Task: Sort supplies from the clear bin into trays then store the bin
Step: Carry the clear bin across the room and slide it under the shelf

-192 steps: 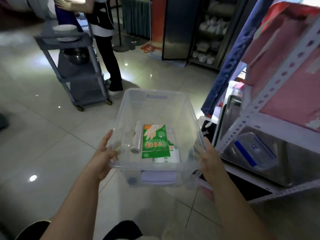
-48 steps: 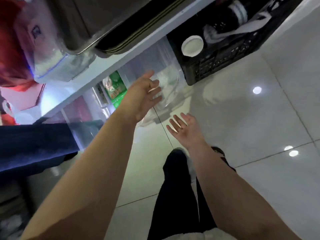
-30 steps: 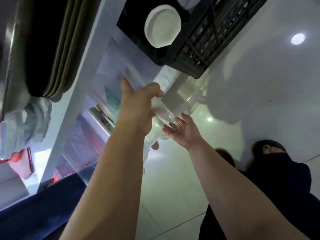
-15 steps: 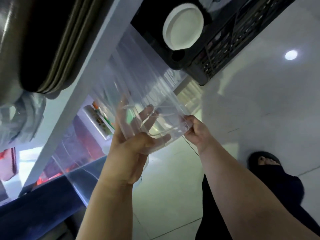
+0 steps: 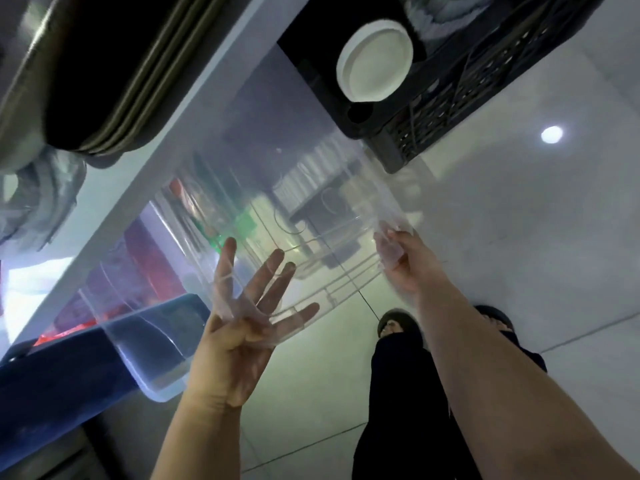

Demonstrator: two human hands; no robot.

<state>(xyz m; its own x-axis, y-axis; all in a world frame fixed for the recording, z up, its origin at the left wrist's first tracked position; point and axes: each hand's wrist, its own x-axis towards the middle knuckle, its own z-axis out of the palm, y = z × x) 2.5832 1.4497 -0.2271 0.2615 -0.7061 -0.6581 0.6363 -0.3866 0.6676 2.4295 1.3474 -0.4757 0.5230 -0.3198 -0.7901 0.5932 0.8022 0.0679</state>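
One stack of metal trays (image 5: 104, 84) sits on the upper shelf at far left; the number of trays in it cannot be told. A white shelf beam (image 5: 149, 157) runs diagonally beneath it, with a blue cloth-like mass (image 5: 52, 379) lower down.

One clear bin (image 5: 294, 174) fills the middle, low by the floor, its far part reaching under the beam toward the shelf. Its near rim runs on a slant from lower left to upper right, spanning the two hands, and the body extends away from the person. Whether that is its long axis, and which way its opening faces, I cannot tell. A green packet (image 5: 242, 223) shows blurred through the plastic.

The left hand (image 5: 239, 341) lies flat against the bin near its left corner, fingers straight and spread wide, seen through the clear wall. The right hand (image 5: 405, 261) grips the rim at the right corner, fingers curled over it.

One black crate (image 5: 450, 112) stands just beside the bin's far right end, with one white round lid (image 5: 375, 62) against it. Below are dark trousers (image 5: 398, 410) and two shoes on the pale tiled floor (image 5: 519, 237).
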